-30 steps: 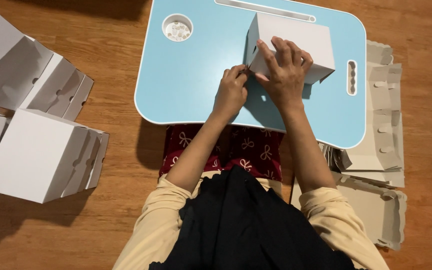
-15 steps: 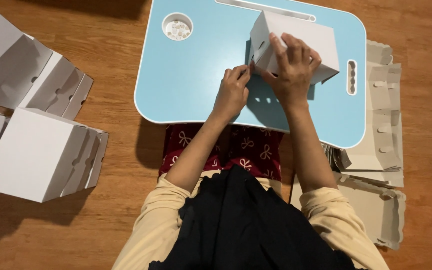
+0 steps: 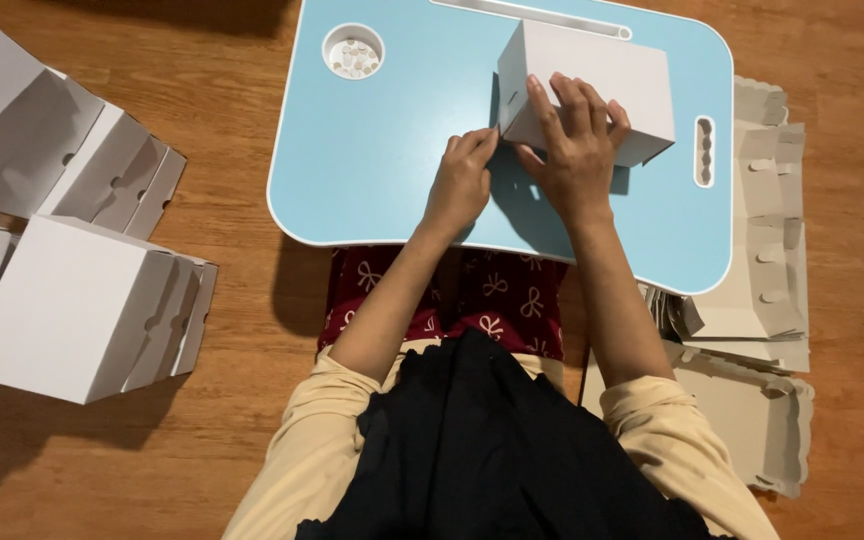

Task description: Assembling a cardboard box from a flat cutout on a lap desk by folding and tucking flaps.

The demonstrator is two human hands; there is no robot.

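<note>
Since a moment ago I have tilted the white box (image 3: 592, 85) a little further, so its near corner now sits lifted over the light blue lap table (image 3: 382, 170) while its far edge lies close to the long groove (image 3: 532, 17) at the table's back. My right hand (image 3: 577, 150) lies spread over the box's near face, fingers pressing down and gripping it at the lower edge. My left hand (image 3: 464, 180) is just beside it on the table, fingers bunched and pinching at the box's lower left corner; whether a flap is caught between them I cannot tell. The box is on the right half of the table, between the round cup hole (image 3: 353, 50) at the table's back left and the slotted handle (image 3: 704, 151) on its right edge. Off the table's right side, on the wooden floor (image 3: 232, 130), lies a stack of flat unfolded cartons (image 3: 767, 250). Well to the table's left stand several folded white boxes (image 3: 77, 300), the nearest one closed and resting on its side.
</note>
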